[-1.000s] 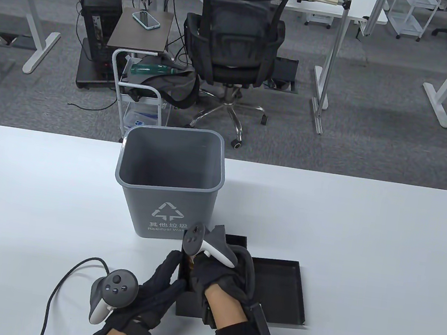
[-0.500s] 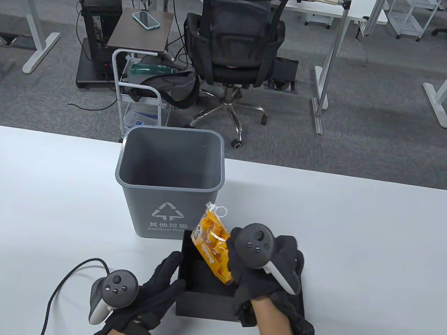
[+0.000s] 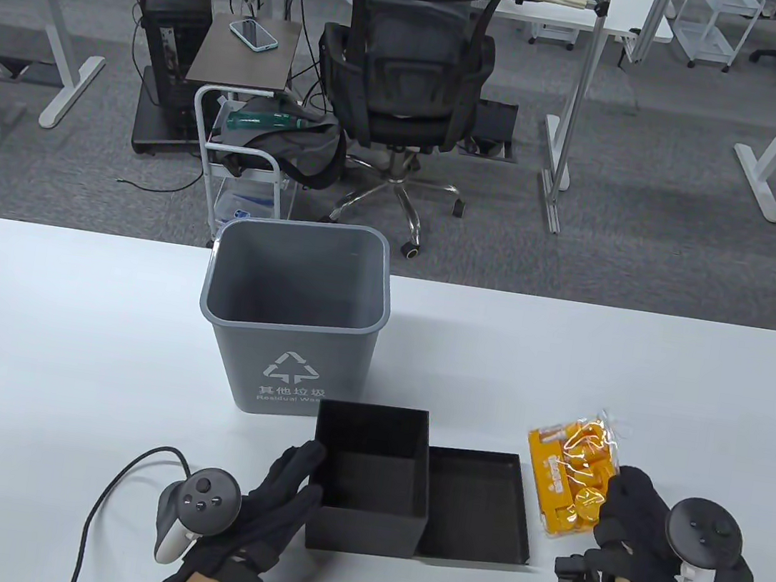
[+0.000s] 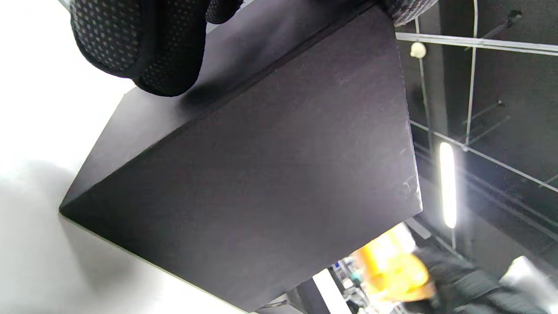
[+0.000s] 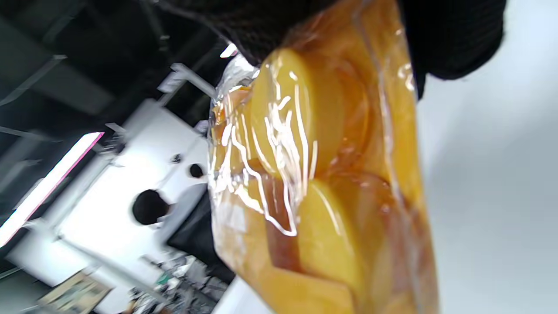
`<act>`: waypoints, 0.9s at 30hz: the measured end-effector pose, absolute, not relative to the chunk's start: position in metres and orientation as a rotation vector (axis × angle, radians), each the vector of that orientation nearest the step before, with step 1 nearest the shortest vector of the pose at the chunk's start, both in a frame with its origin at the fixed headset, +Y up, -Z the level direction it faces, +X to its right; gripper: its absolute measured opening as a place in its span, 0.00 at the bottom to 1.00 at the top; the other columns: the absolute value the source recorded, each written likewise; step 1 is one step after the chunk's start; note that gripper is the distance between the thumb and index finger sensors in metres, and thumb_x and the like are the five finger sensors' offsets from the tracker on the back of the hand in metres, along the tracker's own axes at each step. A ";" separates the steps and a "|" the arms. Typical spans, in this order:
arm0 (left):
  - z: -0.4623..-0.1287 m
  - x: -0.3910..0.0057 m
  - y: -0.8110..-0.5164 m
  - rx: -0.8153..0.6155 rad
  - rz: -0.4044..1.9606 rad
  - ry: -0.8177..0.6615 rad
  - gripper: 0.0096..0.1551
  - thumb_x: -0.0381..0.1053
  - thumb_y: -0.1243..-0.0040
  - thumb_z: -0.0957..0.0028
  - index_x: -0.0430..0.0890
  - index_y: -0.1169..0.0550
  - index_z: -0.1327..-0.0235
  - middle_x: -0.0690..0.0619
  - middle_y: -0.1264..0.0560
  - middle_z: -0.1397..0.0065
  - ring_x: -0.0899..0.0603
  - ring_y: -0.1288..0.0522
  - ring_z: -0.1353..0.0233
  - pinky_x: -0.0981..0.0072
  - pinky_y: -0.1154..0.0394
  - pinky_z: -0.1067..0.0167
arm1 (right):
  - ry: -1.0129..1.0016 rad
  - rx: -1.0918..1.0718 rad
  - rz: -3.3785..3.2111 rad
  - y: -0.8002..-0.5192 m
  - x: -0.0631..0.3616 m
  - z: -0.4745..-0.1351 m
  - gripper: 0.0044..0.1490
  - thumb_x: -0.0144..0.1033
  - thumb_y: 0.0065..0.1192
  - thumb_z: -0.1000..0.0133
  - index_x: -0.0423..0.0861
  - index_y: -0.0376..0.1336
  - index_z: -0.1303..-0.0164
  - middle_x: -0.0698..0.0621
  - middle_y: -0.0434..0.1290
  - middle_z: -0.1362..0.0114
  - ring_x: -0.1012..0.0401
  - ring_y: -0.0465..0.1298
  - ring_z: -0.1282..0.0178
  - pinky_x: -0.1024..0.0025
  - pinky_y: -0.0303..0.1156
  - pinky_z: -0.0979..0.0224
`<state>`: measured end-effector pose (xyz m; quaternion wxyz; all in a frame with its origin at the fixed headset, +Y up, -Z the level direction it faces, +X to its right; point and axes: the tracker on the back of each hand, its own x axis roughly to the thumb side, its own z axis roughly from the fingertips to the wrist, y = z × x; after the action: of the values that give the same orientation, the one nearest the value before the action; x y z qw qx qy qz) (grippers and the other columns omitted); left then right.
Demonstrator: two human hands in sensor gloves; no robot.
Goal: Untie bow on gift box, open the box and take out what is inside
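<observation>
Black box [image 3: 370,480] open, empty; lid [image 3: 477,506] beside; orange snack packet [image 3: 569,479] right of lid.

"其他垃圾" and recycling triangle on bin [image 3: 290,320]

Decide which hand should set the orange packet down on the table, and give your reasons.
The right hand: it already holds the packet just above bare table. The left hand rests against the box.

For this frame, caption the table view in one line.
Right hand holds orange snack bag beside the lid; left hand steadies the open black box.
</observation>
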<state>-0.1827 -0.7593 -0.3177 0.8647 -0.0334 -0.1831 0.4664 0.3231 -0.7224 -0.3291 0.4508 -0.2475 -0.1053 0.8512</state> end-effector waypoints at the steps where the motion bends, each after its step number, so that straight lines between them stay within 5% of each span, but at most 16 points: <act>1: -0.318 -0.183 -0.760 -0.071 0.981 -0.383 0.38 0.69 0.59 0.31 0.61 0.51 0.10 0.28 0.48 0.12 0.25 0.24 0.35 0.43 0.23 0.40 | -0.236 -0.653 2.096 -0.735 0.328 -0.332 0.26 0.29 0.59 0.37 0.35 0.68 0.31 0.35 0.74 0.39 0.49 0.80 0.48 0.49 0.75 0.42; 5: -0.318 -0.182 -0.760 -0.075 0.990 -0.382 0.38 0.69 0.59 0.31 0.61 0.51 0.11 0.28 0.48 0.12 0.25 0.24 0.35 0.43 0.23 0.40 | -0.093 -0.735 2.039 -0.779 0.344 -0.346 0.26 0.30 0.58 0.37 0.35 0.68 0.31 0.36 0.75 0.39 0.49 0.80 0.49 0.50 0.75 0.43; 14: -0.318 -0.183 -0.760 -0.083 0.999 -0.386 0.38 0.69 0.59 0.31 0.62 0.51 0.10 0.28 0.46 0.13 0.25 0.24 0.36 0.43 0.23 0.40 | -0.014 -0.737 2.173 -0.797 0.344 -0.349 0.28 0.34 0.63 0.35 0.35 0.68 0.28 0.36 0.74 0.37 0.49 0.80 0.48 0.50 0.75 0.43; 17: -0.317 -0.183 -0.761 -0.083 1.004 -0.382 0.38 0.69 0.60 0.31 0.61 0.51 0.11 0.28 0.46 0.13 0.25 0.24 0.36 0.43 0.23 0.40 | -0.039 -0.687 2.180 -0.794 0.338 -0.346 0.35 0.40 0.61 0.34 0.33 0.62 0.21 0.32 0.69 0.31 0.42 0.75 0.40 0.44 0.70 0.36; 19: -0.317 -0.183 -0.761 -0.086 1.006 -0.381 0.38 0.69 0.60 0.31 0.61 0.51 0.10 0.29 0.46 0.12 0.25 0.24 0.36 0.43 0.23 0.40 | 0.006 -0.654 2.289 -0.785 0.322 -0.345 0.43 0.43 0.62 0.33 0.34 0.54 0.15 0.29 0.56 0.20 0.33 0.62 0.27 0.38 0.58 0.26; 21: -0.317 -0.183 -0.762 -0.089 1.016 -0.382 0.38 0.69 0.60 0.31 0.62 0.52 0.11 0.29 0.45 0.12 0.25 0.24 0.36 0.43 0.23 0.40 | -0.001 -0.527 2.513 -0.771 0.297 -0.343 0.47 0.47 0.64 0.34 0.38 0.50 0.12 0.32 0.46 0.14 0.32 0.49 0.20 0.36 0.48 0.21; 23: -0.317 -0.183 -0.762 -0.095 1.026 -0.380 0.38 0.69 0.60 0.31 0.62 0.52 0.11 0.29 0.45 0.12 0.24 0.24 0.36 0.43 0.23 0.40 | 0.002 -0.206 2.602 -0.759 0.263 -0.343 0.44 0.44 0.65 0.35 0.40 0.53 0.13 0.34 0.47 0.13 0.34 0.48 0.18 0.38 0.47 0.19; 26: -0.316 -0.183 -0.764 -0.094 1.034 -0.374 0.38 0.69 0.61 0.31 0.62 0.53 0.11 0.29 0.45 0.12 0.24 0.25 0.36 0.43 0.23 0.40 | 0.202 0.307 2.493 -0.750 0.209 -0.341 0.31 0.35 0.58 0.34 0.40 0.63 0.20 0.36 0.64 0.20 0.38 0.65 0.25 0.40 0.60 0.24; 27: -0.316 -0.183 -0.765 -0.103 1.048 -0.370 0.38 0.70 0.61 0.31 0.62 0.53 0.11 0.29 0.45 0.12 0.24 0.25 0.36 0.43 0.23 0.40 | 0.321 0.322 2.463 -0.749 0.194 -0.338 0.32 0.34 0.58 0.34 0.39 0.63 0.19 0.35 0.64 0.20 0.37 0.65 0.25 0.40 0.60 0.24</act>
<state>-0.1833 -0.7651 -0.3160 0.8484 -0.0489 -0.1755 0.4971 0.1942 -0.7494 -0.3382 0.3132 0.1220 0.1216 0.9339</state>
